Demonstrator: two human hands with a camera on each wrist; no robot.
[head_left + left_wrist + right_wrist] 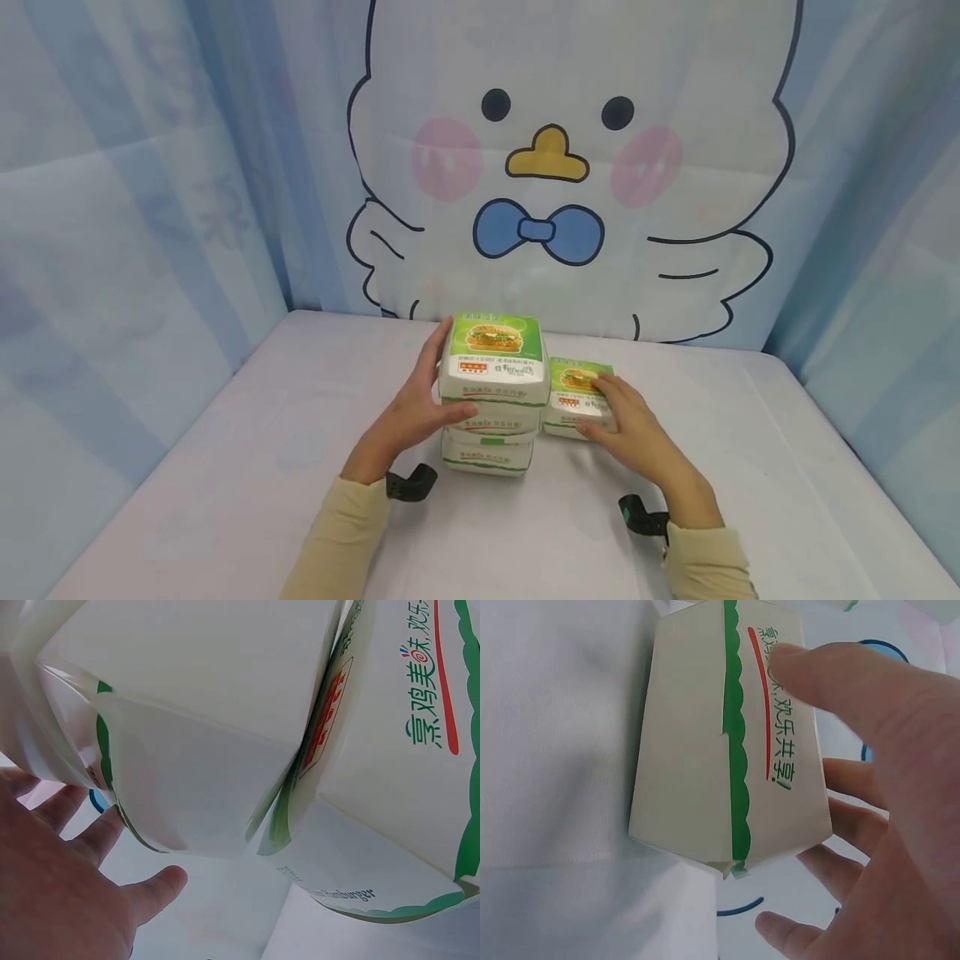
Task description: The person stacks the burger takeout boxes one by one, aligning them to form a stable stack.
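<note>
A stack of white-and-green paper burger boxes [491,392] stands at the middle of the table, three tiers showing, the top one printed with a hamburger. My left hand [411,408] touches the left side of the stack's upper part, its thumb across the front. In the left wrist view its fingers [97,832] look spread and fairly straight beside the boxes. Just right of the stack, a single burger box [577,404] sits on the table. My right hand [637,429] grips it, thumb [817,667] on the printed front face and the other fingers partly hidden behind.
The boxes stand on a white-covered table [300,417]. A curtain with a cartoon chick [540,292] hangs behind the table's far edge, and blue-white curtains [135,250] flank the sides.
</note>
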